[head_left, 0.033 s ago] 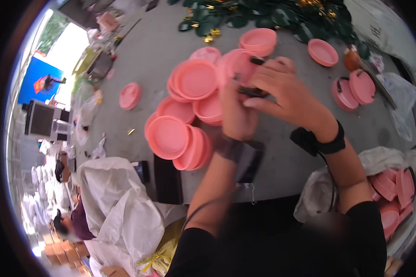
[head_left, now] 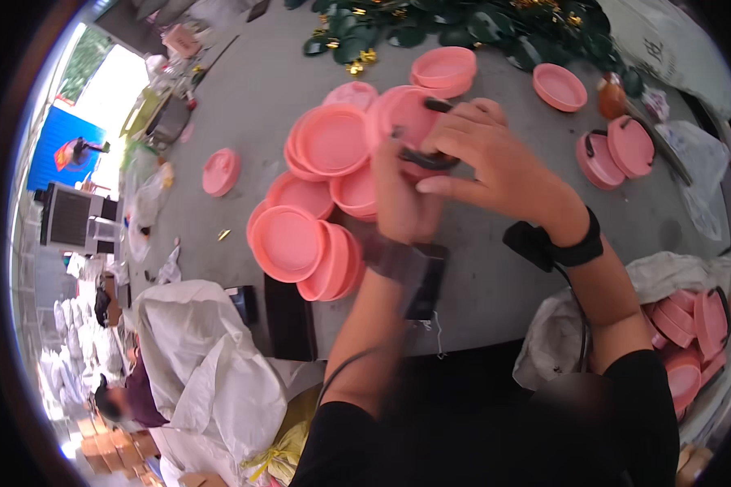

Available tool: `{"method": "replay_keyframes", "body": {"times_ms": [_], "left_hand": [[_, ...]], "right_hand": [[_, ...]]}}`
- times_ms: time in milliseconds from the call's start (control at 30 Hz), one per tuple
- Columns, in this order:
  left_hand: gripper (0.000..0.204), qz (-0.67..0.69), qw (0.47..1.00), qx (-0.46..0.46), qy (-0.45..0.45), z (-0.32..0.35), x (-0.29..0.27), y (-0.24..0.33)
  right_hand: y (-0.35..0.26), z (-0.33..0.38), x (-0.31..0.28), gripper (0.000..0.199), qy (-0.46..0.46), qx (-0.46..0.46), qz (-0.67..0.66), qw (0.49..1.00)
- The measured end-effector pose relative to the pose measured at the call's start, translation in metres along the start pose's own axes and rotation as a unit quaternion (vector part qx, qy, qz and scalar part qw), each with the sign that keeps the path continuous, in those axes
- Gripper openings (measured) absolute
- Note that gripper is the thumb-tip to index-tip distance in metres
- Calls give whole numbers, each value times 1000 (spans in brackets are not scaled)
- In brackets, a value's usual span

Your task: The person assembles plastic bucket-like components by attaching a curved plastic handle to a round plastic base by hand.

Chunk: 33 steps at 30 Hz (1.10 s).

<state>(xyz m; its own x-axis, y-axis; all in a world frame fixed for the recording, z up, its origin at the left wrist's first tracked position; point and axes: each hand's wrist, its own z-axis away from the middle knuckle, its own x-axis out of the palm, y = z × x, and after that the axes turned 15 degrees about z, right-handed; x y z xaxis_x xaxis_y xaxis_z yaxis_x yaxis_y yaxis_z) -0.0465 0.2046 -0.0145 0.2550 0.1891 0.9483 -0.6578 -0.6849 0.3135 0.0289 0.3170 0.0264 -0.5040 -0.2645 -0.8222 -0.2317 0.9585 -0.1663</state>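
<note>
Over the grey table (head_left: 495, 284): held at the right end of a pile of shallow round pink plastic dishes (head_left: 333, 140), a round pink plastic case (head_left: 402, 114) with a curved black strip (head_left: 424, 159) along its near side and another bit of black at its upper right.
Right hand (head_left: 483, 154): brought in from the right, fingers bent over the strip and apparently pinching it, thumb just below.
Left hand (head_left: 408, 199): against the near side of the case, blurred by motion; no telling whether closed tight or merely propping.
Change at the case: next to nothing since the picture just before; same hold, same pose, only the whole view slid slightly leftward. For the work in hand, seemingly no step finished in between, with effort still on the strip.
Hidden behind the case: most of the left fingers; beneath the right fingers, the place where strip and case meet.
Cut off at the rim: dark green round leaves with gold bits (head_left: 463, 28) along the top; lower right, a whitish woven sack (head_left: 544, 345) holding more pink pieces (head_left: 678, 325), partly covered by arm and sleeve.
Hard to make out: at far left, a person in a maroon top (head_left: 144, 390), small and blurred.
</note>
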Motion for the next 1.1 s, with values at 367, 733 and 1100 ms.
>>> {"method": "replay_keyframes", "body": {"times_ms": [367, 733, 1100], "left_hand": [[53, -160, 983, 85, -32, -4, -3, -8], [63, -59, 997, 38, -14, -5, -1, -6], [69, -26, 999, 15, -27, -5, 0, -3]], "right_hand": [[14, 10, 18, 18, 116, 284, -218, 927], [6, 6, 17, 30, 167, 324, -271, 891], [4, 6, 13, 28, 161, 315, -218, 909]]}}
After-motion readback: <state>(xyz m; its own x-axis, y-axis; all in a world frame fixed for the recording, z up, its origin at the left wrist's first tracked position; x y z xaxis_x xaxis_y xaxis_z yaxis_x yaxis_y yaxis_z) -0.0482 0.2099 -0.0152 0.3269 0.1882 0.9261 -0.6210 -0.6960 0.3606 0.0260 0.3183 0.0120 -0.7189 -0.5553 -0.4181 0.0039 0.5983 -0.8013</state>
